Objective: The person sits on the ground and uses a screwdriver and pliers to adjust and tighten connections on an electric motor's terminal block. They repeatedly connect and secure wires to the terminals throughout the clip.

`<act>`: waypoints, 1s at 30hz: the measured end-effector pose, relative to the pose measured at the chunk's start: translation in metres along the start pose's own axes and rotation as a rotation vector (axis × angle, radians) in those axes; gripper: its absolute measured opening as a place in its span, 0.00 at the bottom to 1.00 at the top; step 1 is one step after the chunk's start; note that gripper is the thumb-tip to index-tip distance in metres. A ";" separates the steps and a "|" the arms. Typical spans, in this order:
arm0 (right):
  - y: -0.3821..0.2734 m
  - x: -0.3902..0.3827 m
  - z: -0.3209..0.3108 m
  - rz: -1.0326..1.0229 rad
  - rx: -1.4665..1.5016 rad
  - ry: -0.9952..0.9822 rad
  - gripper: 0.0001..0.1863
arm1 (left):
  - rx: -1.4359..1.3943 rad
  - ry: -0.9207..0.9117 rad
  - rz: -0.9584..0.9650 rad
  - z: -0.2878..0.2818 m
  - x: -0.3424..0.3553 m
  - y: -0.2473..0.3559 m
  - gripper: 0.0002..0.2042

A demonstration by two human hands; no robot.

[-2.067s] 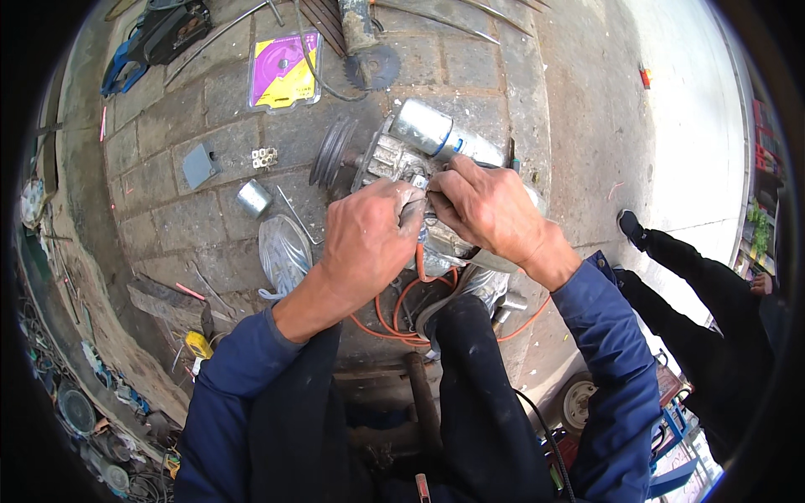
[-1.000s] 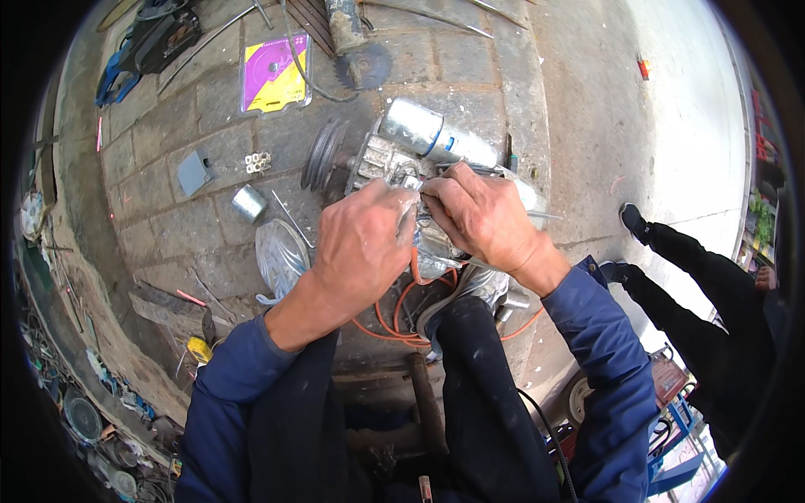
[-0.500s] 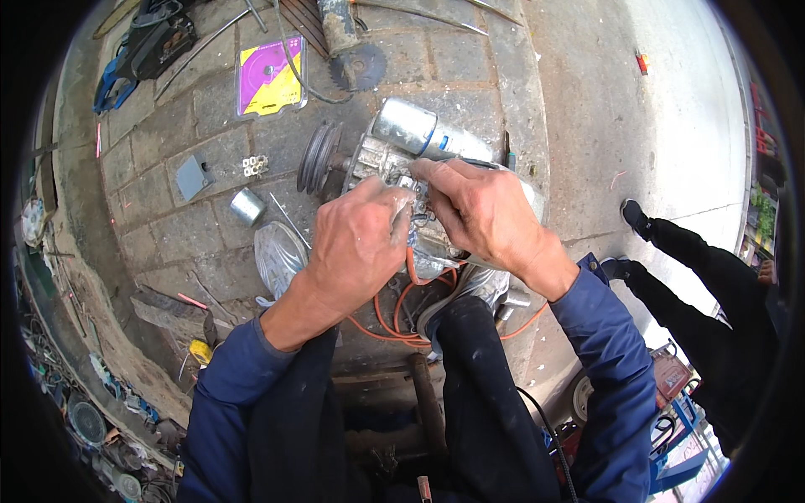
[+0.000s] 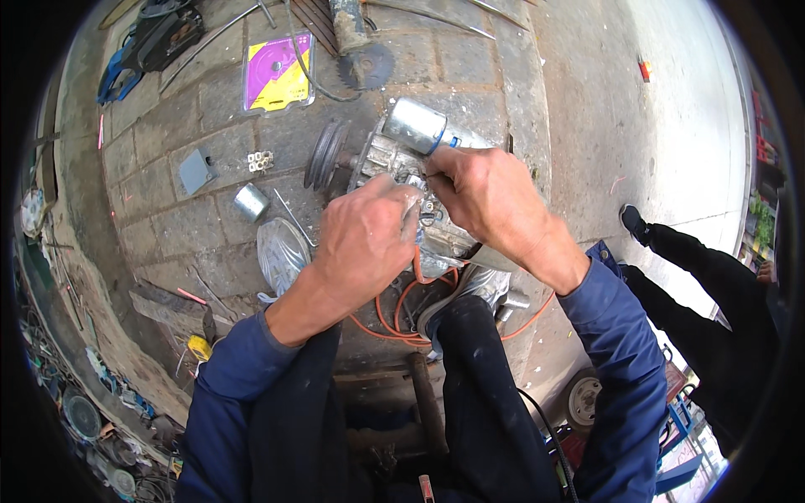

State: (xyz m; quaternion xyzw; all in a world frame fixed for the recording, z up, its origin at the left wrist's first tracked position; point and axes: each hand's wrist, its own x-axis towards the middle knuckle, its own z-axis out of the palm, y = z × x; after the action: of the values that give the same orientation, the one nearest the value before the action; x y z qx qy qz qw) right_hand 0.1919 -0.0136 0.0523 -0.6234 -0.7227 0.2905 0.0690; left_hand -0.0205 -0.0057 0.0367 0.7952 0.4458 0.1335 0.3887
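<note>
Both my hands work close together over a grey metal motor (image 4: 379, 159) on the paving. A grooved pulley (image 4: 325, 157) sticks out at its left end, and a silver cylinder (image 4: 415, 126) lies along its far side. My left hand (image 4: 373, 226) is closed, thumb and fingers pinched over the small fittings at the motor's middle. Beside it, my right hand (image 4: 499, 197) pinches too, its fingertips bent down toward the same spot. Whatever either pinch holds is hidden by the fingers. An orange cord (image 4: 387, 318) loops on the ground below the motor.
Left of the motor lie a small metal cup (image 4: 251, 203), a grey plate (image 4: 195, 172) and a white terminal block (image 4: 261, 161). Farther off are a packaged disc (image 4: 278, 74), a toothed saw blade (image 4: 369, 67) and a blue-black power tool (image 4: 155, 42). Another person's legs (image 4: 696, 293) are at right.
My right hand has shifted slightly right and up, drawing a little apart from the left. The left hand stays pinched at the motor's middle. The whole view has shifted slightly.
</note>
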 end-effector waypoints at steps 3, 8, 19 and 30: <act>-0.003 -0.003 0.007 0.004 -0.018 0.034 0.07 | -0.005 -0.003 0.008 -0.001 0.001 0.000 0.08; -0.004 -0.012 0.017 -0.128 -0.120 0.054 0.07 | -0.008 -0.024 0.000 0.000 0.003 -0.003 0.08; 0.006 -0.031 0.027 -0.200 -0.004 0.184 0.12 | -0.124 0.046 -0.099 0.004 0.004 -0.002 0.09; 0.008 -0.038 0.042 -0.235 -0.085 0.275 0.13 | -0.158 0.053 -0.095 0.004 0.007 -0.004 0.07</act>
State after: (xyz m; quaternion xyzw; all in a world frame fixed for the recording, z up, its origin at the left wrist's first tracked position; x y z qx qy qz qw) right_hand 0.1875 -0.0624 0.0240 -0.5710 -0.7859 0.1615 0.1741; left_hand -0.0165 -0.0013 0.0302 0.7362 0.4812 0.1705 0.4444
